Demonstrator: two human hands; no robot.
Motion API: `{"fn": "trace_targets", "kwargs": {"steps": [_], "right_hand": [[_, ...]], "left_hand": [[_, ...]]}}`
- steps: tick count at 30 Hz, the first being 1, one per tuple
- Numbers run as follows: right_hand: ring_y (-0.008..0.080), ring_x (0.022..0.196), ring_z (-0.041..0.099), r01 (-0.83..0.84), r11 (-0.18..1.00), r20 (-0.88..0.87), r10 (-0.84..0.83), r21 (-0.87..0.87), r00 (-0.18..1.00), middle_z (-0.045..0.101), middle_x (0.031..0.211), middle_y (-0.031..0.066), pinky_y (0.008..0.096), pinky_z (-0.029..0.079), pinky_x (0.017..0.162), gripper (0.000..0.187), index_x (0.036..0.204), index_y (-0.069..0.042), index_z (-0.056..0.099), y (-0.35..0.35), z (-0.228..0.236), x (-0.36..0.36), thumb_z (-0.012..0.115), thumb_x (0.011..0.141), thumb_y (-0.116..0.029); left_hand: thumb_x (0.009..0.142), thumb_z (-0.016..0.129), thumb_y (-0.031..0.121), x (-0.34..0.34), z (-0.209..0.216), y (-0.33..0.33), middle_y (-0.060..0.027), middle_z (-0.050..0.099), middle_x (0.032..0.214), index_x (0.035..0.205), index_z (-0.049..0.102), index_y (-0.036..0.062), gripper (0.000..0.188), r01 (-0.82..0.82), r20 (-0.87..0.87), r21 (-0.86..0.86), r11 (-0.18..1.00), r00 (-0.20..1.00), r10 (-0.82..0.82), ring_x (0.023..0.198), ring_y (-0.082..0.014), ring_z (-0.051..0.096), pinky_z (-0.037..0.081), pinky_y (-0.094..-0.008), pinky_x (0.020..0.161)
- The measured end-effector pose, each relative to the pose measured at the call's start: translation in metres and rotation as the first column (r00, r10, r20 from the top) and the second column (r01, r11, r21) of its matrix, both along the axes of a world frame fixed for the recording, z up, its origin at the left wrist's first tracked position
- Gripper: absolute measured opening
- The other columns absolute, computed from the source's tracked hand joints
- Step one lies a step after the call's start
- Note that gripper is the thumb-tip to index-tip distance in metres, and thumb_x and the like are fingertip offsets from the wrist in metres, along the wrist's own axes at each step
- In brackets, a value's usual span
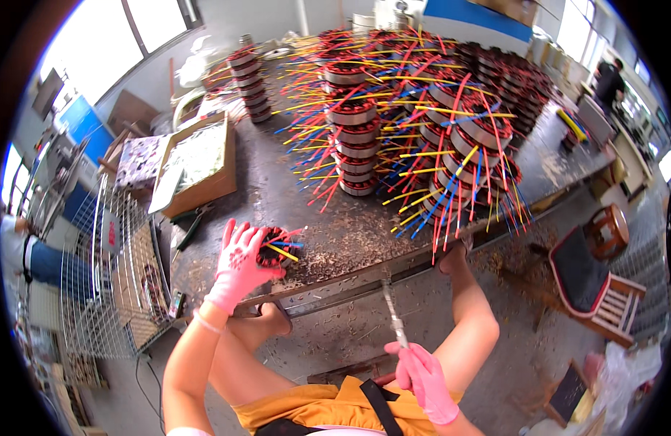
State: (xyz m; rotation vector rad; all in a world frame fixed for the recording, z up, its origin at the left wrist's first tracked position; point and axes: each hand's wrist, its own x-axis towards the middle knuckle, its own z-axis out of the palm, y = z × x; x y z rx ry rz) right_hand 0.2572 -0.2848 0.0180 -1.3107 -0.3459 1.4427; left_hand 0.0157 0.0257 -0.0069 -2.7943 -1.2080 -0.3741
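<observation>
My left hand, in a pink glove, curves around the left side of a small motor stator lying near the table's front edge. Its thumb is on the near side, the fingers on the far side. Red, yellow, blue and white wire ends stick out of the stator to the right. My right hand, gloved in pink too, is low in front of my lap. Its fingers are closed on a long, thin, greyish-white tool that points up toward the table edge; its exact kind is unclear.
Stacked stators with coloured leads cover the table's middle and right. Another stack stands at the back left. Pliers lie beside an open cardboard box. A wire rack is at left, a chair at right. Other people are farther off.
</observation>
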Motion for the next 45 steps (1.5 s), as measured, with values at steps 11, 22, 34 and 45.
{"fn": "trace_targets", "kwargs": {"steps": [11, 22, 34, 45], "right_hand": [[0.0043, 0.042, 0.032, 0.258, 0.965, 0.212, -0.262, 0.046, 0.942, 0.041, 0.052, -0.0046, 0.0222, 0.019, 0.041, 0.032, 0.119, 0.004, 0.059, -0.042, 0.001, 0.057, 0.046, 0.105, -0.021], [0.0037, 0.039, 0.030, 0.378, 0.906, 0.247, -0.417, 0.191, 0.875, 0.040, 0.049, -0.0042, 0.0219, 0.019, 0.039, 0.036, 0.118, 0.003, 0.060, -0.045, 0.004, 0.081, 0.046, 0.105, -0.027], [0.0021, 0.043, 0.031, 0.523, 0.817, 0.215, -0.571, 0.241, 0.793, 0.037, 0.051, -0.0070, 0.0207, 0.019, 0.043, 0.036, 0.110, 0.006, 0.061, -0.041, 0.002, 0.099, 0.052, 0.103, -0.029], [0.0021, 0.042, 0.031, 0.467, 0.832, 0.222, -0.537, 0.301, 0.814, 0.041, 0.051, -0.0047, 0.0214, 0.018, 0.041, 0.032, 0.115, 0.003, 0.062, -0.051, 0.005, 0.089, 0.050, 0.104, -0.024]], "left_hand": [[0.059, 0.084, 0.058, 0.028, -0.016, 0.091, -0.0126, 0.056, 0.136, 0.135, 0.055, 0.0064, 0.097, -0.372, 0.031, -0.022, 0.928, 0.927, 0.373, 0.137, -0.0304, 0.041, 0.015, -0.0491, 0.121], [0.061, 0.082, 0.061, 0.045, -0.032, 0.109, -0.0122, 0.057, 0.134, 0.137, 0.053, 0.0054, 0.099, -0.365, 0.062, -0.033, 0.930, 0.928, 0.367, 0.137, -0.0320, 0.040, 0.014, -0.0505, 0.121], [0.085, 0.072, 0.049, 0.148, 0.174, 0.078, -0.0159, 0.067, 0.119, 0.128, 0.061, 0.0068, 0.062, 0.055, 0.511, -0.049, 0.997, 0.859, -0.022, 0.111, -0.0313, 0.065, 0.050, -0.0415, 0.096], [0.061, 0.084, 0.058, 0.193, 0.161, 0.098, -0.0232, 0.059, 0.129, 0.139, 0.043, -0.0062, 0.109, -0.006, 0.381, -0.080, 0.997, 0.924, 0.036, 0.119, -0.0360, 0.059, 0.046, -0.0392, 0.102]]}}
